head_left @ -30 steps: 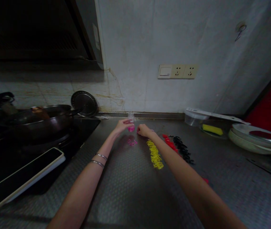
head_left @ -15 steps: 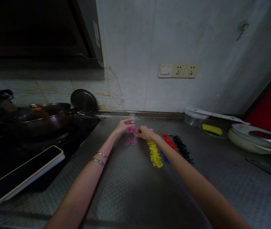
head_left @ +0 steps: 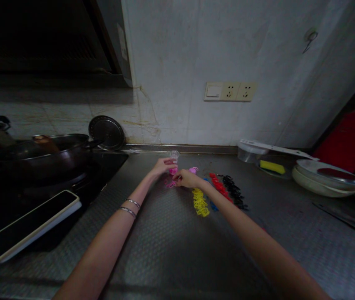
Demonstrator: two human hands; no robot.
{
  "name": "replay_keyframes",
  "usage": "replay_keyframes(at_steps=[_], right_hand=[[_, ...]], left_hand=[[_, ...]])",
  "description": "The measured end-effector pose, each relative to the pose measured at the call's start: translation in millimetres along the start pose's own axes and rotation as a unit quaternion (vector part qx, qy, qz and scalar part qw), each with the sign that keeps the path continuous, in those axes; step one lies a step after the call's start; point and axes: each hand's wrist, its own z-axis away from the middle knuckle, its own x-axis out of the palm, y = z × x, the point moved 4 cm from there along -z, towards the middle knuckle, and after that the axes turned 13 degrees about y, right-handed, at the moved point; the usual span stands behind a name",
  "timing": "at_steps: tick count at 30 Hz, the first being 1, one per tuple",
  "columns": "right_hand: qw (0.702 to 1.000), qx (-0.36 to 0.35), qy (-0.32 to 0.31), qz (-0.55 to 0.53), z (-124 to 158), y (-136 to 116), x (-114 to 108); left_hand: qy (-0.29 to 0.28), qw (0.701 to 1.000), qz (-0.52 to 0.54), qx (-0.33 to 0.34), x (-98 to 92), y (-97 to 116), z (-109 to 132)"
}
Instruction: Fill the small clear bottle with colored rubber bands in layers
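Note:
My left hand (head_left: 164, 165) is closed around a small clear plastic bottle (head_left: 174, 155) with pink pieces in its lower part. Beside it, my right hand (head_left: 186, 178) has its fingers pinched together over a few loose pink loops (head_left: 170, 183) on the counter; whether a loop is between the fingertips is hidden. A pinkish-purple piece (head_left: 193, 170) lies just behind that hand. Right of the loops are rows of small pieces in yellow (head_left: 200, 203), red (head_left: 220, 187) and black (head_left: 234, 191), with some blue pieces (head_left: 214, 206) partly covered by my right forearm.
On the left are a stove with a wok (head_left: 55, 152), a round lid (head_left: 106, 132) against the wall, and a long white-edged device (head_left: 30, 229). At right stand a clear tub (head_left: 247, 154), a yellow sponge (head_left: 272, 167), stacked bowls (head_left: 321, 183) and a dark flat blade-like object (head_left: 346, 221).
My right hand has moved slightly left and down, from beside the bottle to the pink loops. My left hand still holds the bottle. The whole view has shifted a little.

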Motion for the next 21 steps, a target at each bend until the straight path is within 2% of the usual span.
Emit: replay_keyframes(at_steps=[6, 12, 21], right_hand=[[1.000, 0.004, -0.003, -0.007, -1.5, -4.2, 7.1], [0.999, -0.028, 0.010, -0.027, -5.4, -14.7, 12.6], [0.998, -0.056, -0.008, -0.024, -8.1, -24.6, 17.4]], left_hand=[[-0.010, 1.000, 0.012, -0.006, -0.4, -2.9, -0.4], [-0.011, 1.000, 0.025, -0.004, -0.4, -5.1, 0.1], [-0.004, 0.999, 0.032, -0.006, -0.3, -6.0, 1.6]])
